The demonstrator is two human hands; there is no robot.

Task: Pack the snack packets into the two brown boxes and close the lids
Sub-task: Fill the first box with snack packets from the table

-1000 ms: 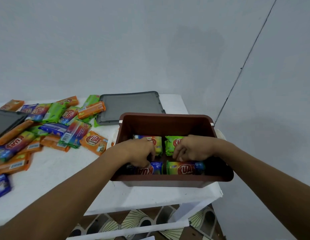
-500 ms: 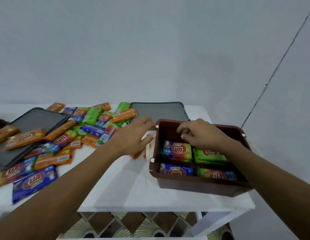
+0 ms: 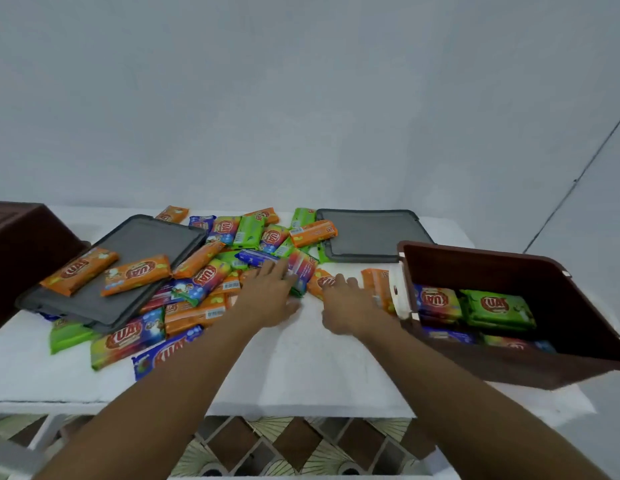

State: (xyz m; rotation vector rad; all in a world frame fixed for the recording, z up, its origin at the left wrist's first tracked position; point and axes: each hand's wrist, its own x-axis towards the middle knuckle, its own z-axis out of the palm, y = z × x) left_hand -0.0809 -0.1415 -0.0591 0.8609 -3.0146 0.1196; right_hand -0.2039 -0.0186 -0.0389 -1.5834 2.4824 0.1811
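Brown right box (image 3: 492, 271): stands open at the right end of the table (image 3: 301, 368). A few packets lie on its floor, green, blue and multicoloured, with plenty of room above them.
Left box (image 3: 21, 244): only a dark brown corner shows at the left edge. Its inside is hidden, so I cannot tell how full it is.
Lids: both grey lids are off. The left lid (image 3: 128, 251) rests on the heap with two orange packets on top. The right lid (image 3: 367, 237) lies flat behind the right box.
Packets (image 3: 211, 278): most lie loose in a heap on the white table, between the two boxes.
Left hand (image 3: 267, 299): fingers stretched out over a multicoloured packet at the heap's near edge, grasping nothing.
Right hand (image 3: 346, 306): just beside the left hand, fingers loosely extended toward an orange packet, holding nothing. The view is a little blurred.
Progress: early, by my judgement. One box is started. The bulk of the packing and both lid closings are left.
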